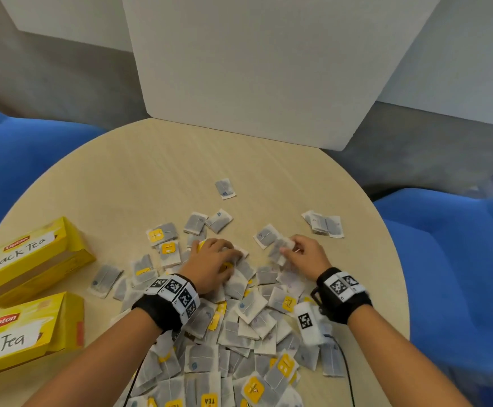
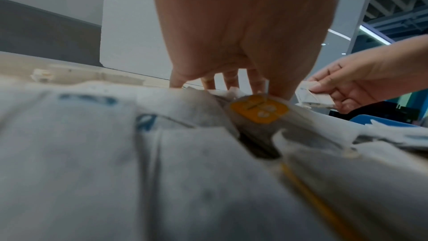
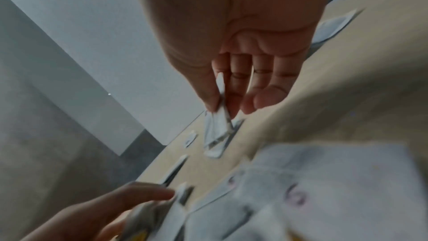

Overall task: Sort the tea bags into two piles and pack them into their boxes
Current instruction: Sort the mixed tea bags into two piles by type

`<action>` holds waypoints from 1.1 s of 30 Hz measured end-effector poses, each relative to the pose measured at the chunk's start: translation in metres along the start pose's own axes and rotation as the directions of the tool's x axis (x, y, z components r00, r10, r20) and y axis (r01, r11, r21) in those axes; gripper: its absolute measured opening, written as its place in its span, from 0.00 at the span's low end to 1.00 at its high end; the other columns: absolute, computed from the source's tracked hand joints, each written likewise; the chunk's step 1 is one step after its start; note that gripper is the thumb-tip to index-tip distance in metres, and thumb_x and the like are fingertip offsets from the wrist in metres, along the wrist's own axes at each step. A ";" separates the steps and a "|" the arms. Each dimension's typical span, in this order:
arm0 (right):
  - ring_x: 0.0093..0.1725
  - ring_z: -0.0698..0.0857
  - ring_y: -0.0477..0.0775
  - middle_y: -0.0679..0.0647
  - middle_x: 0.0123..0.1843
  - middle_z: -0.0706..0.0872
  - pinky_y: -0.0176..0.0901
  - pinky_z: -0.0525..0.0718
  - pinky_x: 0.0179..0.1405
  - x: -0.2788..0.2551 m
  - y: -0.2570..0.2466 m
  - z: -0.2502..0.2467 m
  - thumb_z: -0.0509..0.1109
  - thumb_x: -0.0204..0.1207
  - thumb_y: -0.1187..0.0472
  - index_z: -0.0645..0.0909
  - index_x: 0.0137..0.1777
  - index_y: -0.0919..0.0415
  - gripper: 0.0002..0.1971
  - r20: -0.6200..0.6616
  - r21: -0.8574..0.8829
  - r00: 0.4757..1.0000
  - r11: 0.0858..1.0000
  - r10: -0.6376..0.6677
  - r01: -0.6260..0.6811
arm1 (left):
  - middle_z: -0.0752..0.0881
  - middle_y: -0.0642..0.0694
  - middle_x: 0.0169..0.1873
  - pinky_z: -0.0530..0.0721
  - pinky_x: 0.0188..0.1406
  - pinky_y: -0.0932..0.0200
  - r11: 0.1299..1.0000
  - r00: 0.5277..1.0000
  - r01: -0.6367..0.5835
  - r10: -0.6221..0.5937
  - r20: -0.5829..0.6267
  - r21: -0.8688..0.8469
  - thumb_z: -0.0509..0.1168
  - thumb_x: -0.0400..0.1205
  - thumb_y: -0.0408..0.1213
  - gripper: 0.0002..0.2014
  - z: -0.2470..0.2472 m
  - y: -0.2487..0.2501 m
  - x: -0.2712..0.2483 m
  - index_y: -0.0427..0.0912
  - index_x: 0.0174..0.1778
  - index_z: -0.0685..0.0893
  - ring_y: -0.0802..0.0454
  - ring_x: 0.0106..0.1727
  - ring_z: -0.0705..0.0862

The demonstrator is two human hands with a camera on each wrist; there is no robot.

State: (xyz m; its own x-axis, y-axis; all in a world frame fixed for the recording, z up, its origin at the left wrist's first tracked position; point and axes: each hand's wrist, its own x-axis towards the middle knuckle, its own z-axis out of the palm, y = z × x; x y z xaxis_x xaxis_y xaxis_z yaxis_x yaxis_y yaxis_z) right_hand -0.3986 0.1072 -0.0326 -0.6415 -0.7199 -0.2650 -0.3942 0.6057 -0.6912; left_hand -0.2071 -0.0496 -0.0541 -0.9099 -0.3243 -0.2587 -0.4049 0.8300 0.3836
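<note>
Hiding fingertips among tea bags [image 1: 241, 311]: left hand [image 1: 210, 264]; grip unclear

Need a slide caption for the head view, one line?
Left hand rests on mixed tea bags while right hand pinches one tea bag; two yellow boxes wait.

The right hand [image 3: 231, 72] pinches a tea bag [image 3: 217, 124] over the desk [image 3: 347, 80]. The left hand [image 3: 97, 213] touches more bags [image 3: 312, 199].

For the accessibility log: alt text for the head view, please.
Left hand presses into a heap of grey paper tea bags on a round beige table; right hand pinches one tea bag. Two yellow cardboard boxes lie left.
</note>
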 end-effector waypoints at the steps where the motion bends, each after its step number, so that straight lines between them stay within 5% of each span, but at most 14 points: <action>1: 0.36 0.77 0.52 0.50 0.33 0.78 0.42 0.71 0.38 0.004 0.007 -0.006 0.70 0.78 0.59 0.82 0.46 0.63 0.06 -0.002 -0.021 1.000 1.000 0.023 -0.023 | 0.70 0.53 0.72 0.56 0.74 0.40 1.000 1.000 0.002 -0.002 0.006 -0.005 0.58 0.84 0.47 0.19 -0.002 0.001 0.001 0.59 0.72 0.73 0.49 0.75 0.63; 8: 0.40 0.80 0.58 0.55 0.36 0.81 0.49 0.79 0.43 0.023 0.034 -0.010 0.70 0.78 0.61 0.77 0.50 0.57 0.04 0.085 -0.088 0.983 0.984 0.162 -0.154 | 0.65 0.50 0.75 0.66 0.69 0.42 0.995 0.999 0.050 -0.049 -0.011 0.081 0.57 0.85 0.47 0.25 -0.005 0.008 0.012 0.59 0.79 0.63 0.44 0.72 0.66; 12: 0.39 0.80 0.57 0.54 0.34 0.79 0.42 0.75 0.40 0.025 0.040 -0.015 0.71 0.78 0.59 0.79 0.57 0.59 0.10 -0.071 -0.013 0.978 0.980 0.198 -0.200 | 0.65 0.53 0.76 0.65 0.68 0.42 0.995 0.999 0.035 -0.034 -0.013 0.096 0.57 0.85 0.46 0.22 -0.001 0.009 0.014 0.60 0.77 0.66 0.44 0.72 0.65; 17: 0.48 0.82 0.61 0.59 0.44 0.83 0.40 0.74 0.44 0.023 0.050 -0.042 0.74 0.75 0.59 0.80 0.58 0.63 0.14 -0.351 0.170 0.886 0.952 0.301 -0.256 | 0.66 0.55 0.75 0.65 0.67 0.44 0.995 0.999 0.028 -0.026 -0.026 0.093 0.58 0.85 0.46 0.21 0.001 0.012 0.012 0.60 0.75 0.68 0.45 0.72 0.65; 22: 0.56 0.81 0.67 0.63 0.60 0.77 0.47 0.75 0.47 0.022 0.055 -0.044 0.73 0.76 0.54 0.75 0.62 0.63 0.19 -0.357 -0.146 0.890 0.923 0.285 -0.355 | 0.67 0.54 0.75 0.64 0.65 0.46 0.995 0.999 0.006 -0.001 -0.048 0.097 0.58 0.84 0.46 0.21 0.008 0.015 0.008 0.59 0.75 0.69 0.44 0.71 0.66; 24: 0.59 0.78 0.67 0.63 0.64 0.71 0.49 0.76 0.52 0.023 0.043 -0.035 0.69 0.77 0.62 0.73 0.66 0.61 0.19 -0.342 -0.291 0.929 0.923 0.144 -0.250 | 0.67 0.53 0.75 0.64 0.65 0.46 0.994 0.998 -0.008 0.015 -0.060 0.107 0.58 0.84 0.47 0.21 0.012 0.017 0.005 0.59 0.74 0.69 0.44 0.71 0.66; 28: 0.73 0.69 0.60 0.58 0.77 0.65 0.49 0.70 0.70 0.032 -0.001 -0.001 0.59 0.78 0.75 0.70 0.76 0.54 0.28 -0.044 -0.404 0.987 0.906 -0.157 0.126 | 0.68 0.50 0.74 0.66 0.65 0.43 0.994 0.996 -0.007 0.016 -0.083 0.112 0.59 0.84 0.47 0.21 0.018 0.021 -0.001 0.59 0.74 0.70 0.42 0.70 0.68; 31: 0.75 0.63 0.61 0.51 0.83 0.58 0.58 0.72 0.70 0.040 -0.021 0.022 0.56 0.77 0.77 0.61 0.80 0.48 0.35 0.212 -0.548 0.962 0.795 -0.171 0.262 | 0.70 0.49 0.72 0.68 0.61 0.42 0.996 0.995 0.029 -0.021 -0.093 0.089 0.62 0.82 0.46 0.21 0.019 0.022 -0.006 0.59 0.73 0.73 0.40 0.68 0.70; 33: 0.72 0.66 0.62 0.52 0.79 0.64 0.56 0.75 0.64 0.042 -0.022 0.030 0.57 0.80 0.73 0.65 0.78 0.50 0.28 0.245 -0.616 0.952 0.728 -0.184 0.299 | 0.76 0.46 0.68 0.74 0.54 0.39 0.996 0.994 0.047 -0.039 -0.104 0.069 0.67 0.78 0.45 0.21 0.019 0.022 -0.011 0.57 0.68 0.78 0.37 0.63 0.77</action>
State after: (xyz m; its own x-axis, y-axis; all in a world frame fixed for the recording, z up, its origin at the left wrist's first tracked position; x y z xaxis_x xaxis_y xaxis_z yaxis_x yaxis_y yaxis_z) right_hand -0.3968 0.0533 -0.0486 -0.3768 -0.8797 -0.2902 -0.8848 0.4345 -0.1683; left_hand -0.2044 -0.0189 -0.0599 -0.8976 -0.4024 -0.1798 -0.4399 0.8433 0.3087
